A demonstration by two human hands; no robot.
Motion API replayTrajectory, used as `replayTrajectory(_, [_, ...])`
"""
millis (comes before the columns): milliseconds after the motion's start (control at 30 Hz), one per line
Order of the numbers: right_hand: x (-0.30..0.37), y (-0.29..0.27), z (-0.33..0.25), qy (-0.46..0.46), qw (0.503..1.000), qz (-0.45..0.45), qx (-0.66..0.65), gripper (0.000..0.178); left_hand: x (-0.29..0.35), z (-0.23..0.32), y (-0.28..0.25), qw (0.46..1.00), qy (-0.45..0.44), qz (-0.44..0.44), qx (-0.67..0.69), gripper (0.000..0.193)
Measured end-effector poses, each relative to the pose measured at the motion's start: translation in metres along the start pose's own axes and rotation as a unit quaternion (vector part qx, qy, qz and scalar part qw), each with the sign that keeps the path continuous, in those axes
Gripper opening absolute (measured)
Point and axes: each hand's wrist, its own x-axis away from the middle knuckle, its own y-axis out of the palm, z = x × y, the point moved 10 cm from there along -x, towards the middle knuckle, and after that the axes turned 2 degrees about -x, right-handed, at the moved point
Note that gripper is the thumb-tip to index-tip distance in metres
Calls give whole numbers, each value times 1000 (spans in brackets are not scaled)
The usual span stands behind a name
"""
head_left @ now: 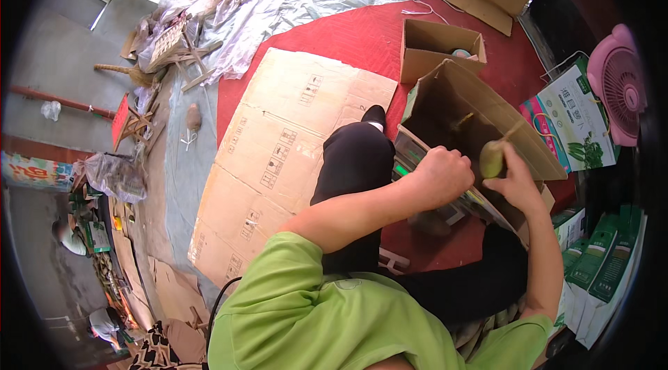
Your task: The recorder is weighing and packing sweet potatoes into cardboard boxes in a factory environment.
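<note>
My right hand (520, 182) grips a small green oval fruit (491, 158) with a thin stalk, holding it at the mouth of a big open cardboard box (487, 102). My left hand (441, 174) is closed in a fist just left of the fruit, over a grey weighing scale (410, 154) with a lit green display; whether the fist holds anything is hidden. My legs in black trousers (351, 161) stretch out under both arms.
A flattened cardboard sheet (278, 154) lies on the red mat (362, 36) to the left. A smaller open carton (435, 46) sits beyond the box. Green and white printed cartons (591, 266) stack at right, beside a pink fan (618, 85). Plastic sheeting and wood scraps lie far left.
</note>
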Motion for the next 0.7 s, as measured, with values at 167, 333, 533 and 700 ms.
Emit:
replayTrajectory(167, [-3,39,59,122,961,-169,183,70,6,-1,-2,999,4,30,21,9])
replayTrajectory(333, [1,32,83,148,959,-158,183,66,7,0,-5,999,-7,45,18,8])
replayTrajectory(533, [18,13,69,124,988,-88,-32,52,7,6,-5,998,5,64,17,8])
replayTrajectory(700, [52,-68,14,40,985,109,-129,46,-2,6,1,1000,13,5,-11,9])
